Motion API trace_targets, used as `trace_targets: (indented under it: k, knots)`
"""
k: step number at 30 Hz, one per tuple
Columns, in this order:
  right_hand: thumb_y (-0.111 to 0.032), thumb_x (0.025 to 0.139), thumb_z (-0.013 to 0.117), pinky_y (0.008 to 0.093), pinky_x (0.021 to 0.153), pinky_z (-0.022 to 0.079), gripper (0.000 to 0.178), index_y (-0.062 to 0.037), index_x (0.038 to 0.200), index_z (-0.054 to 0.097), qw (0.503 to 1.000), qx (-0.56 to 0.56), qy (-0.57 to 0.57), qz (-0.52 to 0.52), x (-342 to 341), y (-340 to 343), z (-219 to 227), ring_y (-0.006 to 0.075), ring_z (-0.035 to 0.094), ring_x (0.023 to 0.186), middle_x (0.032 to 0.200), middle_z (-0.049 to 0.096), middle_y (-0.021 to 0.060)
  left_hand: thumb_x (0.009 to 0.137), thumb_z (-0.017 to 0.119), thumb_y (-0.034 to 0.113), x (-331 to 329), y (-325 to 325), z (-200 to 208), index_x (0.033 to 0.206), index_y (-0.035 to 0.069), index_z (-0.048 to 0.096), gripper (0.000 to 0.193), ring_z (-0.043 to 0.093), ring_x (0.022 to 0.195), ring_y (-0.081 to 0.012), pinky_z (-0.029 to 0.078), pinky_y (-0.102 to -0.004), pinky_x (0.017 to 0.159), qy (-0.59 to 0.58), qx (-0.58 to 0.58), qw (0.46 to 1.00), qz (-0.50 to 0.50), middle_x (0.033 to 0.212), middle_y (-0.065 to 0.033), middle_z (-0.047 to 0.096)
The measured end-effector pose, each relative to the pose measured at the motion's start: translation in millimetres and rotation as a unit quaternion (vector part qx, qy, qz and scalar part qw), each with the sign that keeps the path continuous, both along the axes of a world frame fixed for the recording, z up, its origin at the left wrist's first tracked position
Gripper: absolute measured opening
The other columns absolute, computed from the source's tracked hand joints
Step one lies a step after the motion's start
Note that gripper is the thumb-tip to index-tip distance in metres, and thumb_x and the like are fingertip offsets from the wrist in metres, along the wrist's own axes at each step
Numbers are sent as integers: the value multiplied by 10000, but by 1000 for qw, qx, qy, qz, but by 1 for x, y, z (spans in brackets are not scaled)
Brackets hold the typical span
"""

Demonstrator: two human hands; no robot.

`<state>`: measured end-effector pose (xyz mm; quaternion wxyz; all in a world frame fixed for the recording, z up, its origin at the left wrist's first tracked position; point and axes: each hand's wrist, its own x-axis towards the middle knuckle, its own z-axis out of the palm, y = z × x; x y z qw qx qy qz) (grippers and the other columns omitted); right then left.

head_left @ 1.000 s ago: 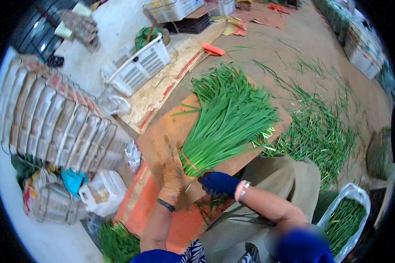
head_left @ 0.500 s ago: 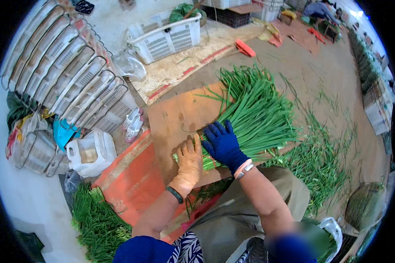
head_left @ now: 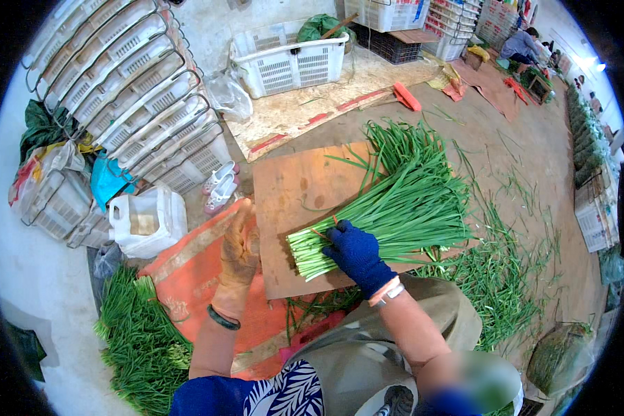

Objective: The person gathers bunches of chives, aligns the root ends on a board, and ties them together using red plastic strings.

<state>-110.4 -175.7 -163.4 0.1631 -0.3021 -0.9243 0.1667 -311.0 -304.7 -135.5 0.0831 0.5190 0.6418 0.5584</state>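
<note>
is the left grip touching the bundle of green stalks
Apart: the head view shows a strip of bare brown board between the left grip and the bundle's cut ends.

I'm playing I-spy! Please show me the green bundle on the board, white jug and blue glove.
Green bundle (head_left: 405,201): head view, on its leaves.
White jug (head_left: 161,220): head view, on its side.
Blue glove (head_left: 359,255): head view, on its back.
</note>
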Motion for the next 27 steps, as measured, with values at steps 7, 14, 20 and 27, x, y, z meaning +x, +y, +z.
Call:
trace_targets:
  k: [7,14,20,27]
  knots:
    - [-233,770,576,400,547,437,193,-42,754,559,955,-209,196,-75,7,14,-26,323,560,672,743,569,160,747,631,179,24,6,9,871,64,614,169,571,744,-268,453,-345,634,172,-118,978,3,809,-111,579]
    - [-232,796,550,413,623,429,213,-21,772,533,906,-350,213,-103,10,11,-28,375,543,732,763,564,201,656,705,215,70,28,-23,697,76,581,191,545,637,-257,434,-354,555,254,-185,947,62,659,-76,531]
    - [-243,800,552,422,629,431,216,-27,798,535,922,-301,229,-83,12,11,-41,388,537,732,762,558,207,666,691,196,81,29,-20,682,62,555,192,534,632,-282,432,-369,566,204,-212,953,66,671,-95,535]
    - [-271,811,553,431,607,427,233,-38,802,553,928,-285,214,-106,12,9,-35,397,533,715,748,562,203,745,608,179,81,27,-47,739,71,561,118,550,687,-298,446,-386,607,197,-138,968,75,715,-102,546]
